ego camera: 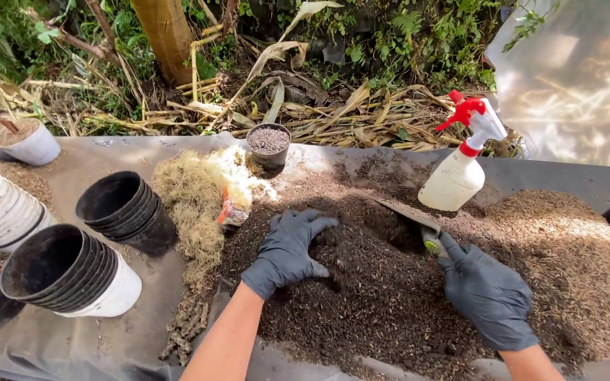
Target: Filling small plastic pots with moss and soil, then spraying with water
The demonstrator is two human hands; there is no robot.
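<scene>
Gripping a trowel [418, 220] by its green handle, the right hand [487, 295] sits low and to the right on the heap of dark soil [390, 296] spread over the bench [72, 339]. Its gloved fingers are wrapped tight round the handle, so only a short green stub shows above the grip. From that grip the blade runs up and to the left, its long axis slanting across the heap, with the tip dug toward a hollow in the soil. The left hand [289, 250] lies just beyond that hollow, to the left of the blade tip, fingers spread and curled loosely over the soil with the palm down, pinching nothing that can be made out, though loose soil may be under the fingers. So blade and left hand face each other across the same patch of soil, near but not touching, and the left hand is the nearer of the two to the hollow's far edge. A white spray bottle [460, 169] with a red trigger stands just above the right grip, close behind the blade. Further up from the left hand stands a small black pot [268, 144] filled with soil, and beside it a tuft of pale moss [195, 197]. Well off to the left of both hands lie stacked black pots [125, 208] on their sides.
</scene>
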